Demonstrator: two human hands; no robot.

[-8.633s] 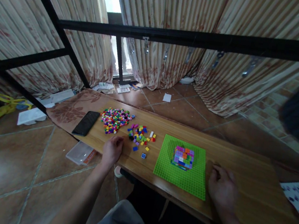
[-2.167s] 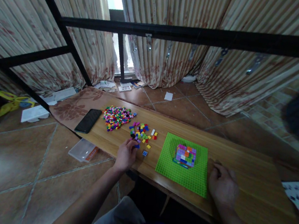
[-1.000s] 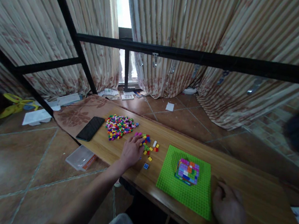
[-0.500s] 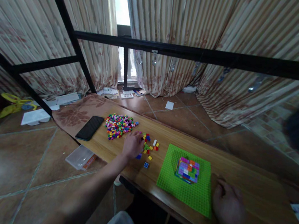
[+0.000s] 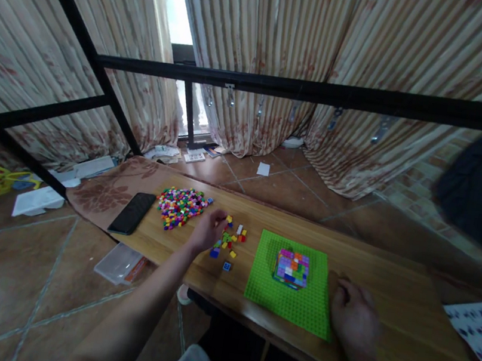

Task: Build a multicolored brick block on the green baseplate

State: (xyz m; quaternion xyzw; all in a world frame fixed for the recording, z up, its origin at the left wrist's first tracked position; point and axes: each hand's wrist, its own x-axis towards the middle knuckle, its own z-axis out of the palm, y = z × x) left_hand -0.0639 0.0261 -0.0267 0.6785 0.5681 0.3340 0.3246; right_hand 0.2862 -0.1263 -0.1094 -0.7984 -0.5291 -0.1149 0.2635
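Observation:
My left hand [image 5: 210, 230] is over the table between a big heap of small toy bricks [image 5: 180, 205] and a loose scatter of bricks [image 5: 227, 240]. Its thumb and fingers are pinched together close to a yellow brick [image 5: 229, 219]; whatever is between them is too small to make out. On a green baseplate [image 5: 260, 280] stands a low, roughly square stack of multicoloured bricks [image 5: 292, 268]. My right hand [image 5: 355, 318] rests on the wood by the plate's right edge, fingers curled in, and their inside is hidden. A single blue brick [image 5: 227, 266] lies nearer the front edge.
A black phone [image 5: 131, 213] lies at the table's left end. Below it on the floor is a clear plastic box [image 5: 118, 263]. A printed sheet [image 5: 478, 333] is at the far right. Behind the wooden table [image 5: 404, 301] runs a black metal rail [image 5: 282, 86] before curtains.
The whole view has shifted slightly. My left hand has drawn up a little from the loose bricks, uncovering more of them. My right hand stays beside the baseplate.

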